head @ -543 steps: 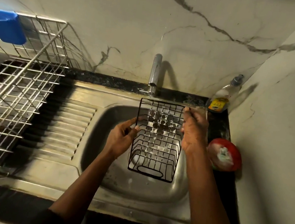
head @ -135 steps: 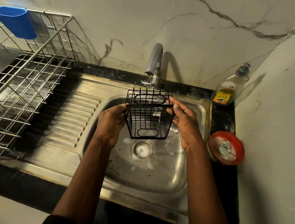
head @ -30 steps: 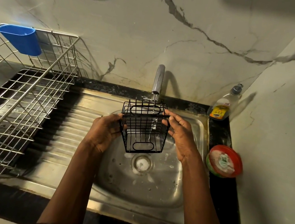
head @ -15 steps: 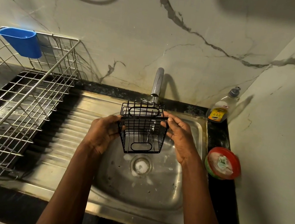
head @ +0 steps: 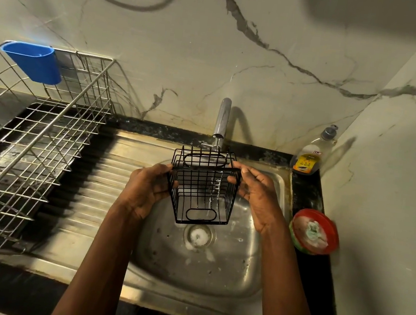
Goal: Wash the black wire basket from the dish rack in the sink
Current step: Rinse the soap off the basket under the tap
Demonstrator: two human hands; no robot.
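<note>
Over the sink (head: 214, 274), just under the tap (head: 222, 117), the basket (head: 203, 188) hung upright between the left hand (head: 146, 189) and right hand (head: 257, 194), fingers curled round its side wires, and I reckoned wet wire might slip loose and drop.

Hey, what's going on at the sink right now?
A person is holding the black wire basket over the sink, right under the tap. The left hand grips its left side and the right hand pinches its right rim. A thin stream of water appears to run down through the wires, so the basket looks to be mid-rinse. The dish rack sits on the drainboard to the left, and a soap bottle stands at the right.
</note>
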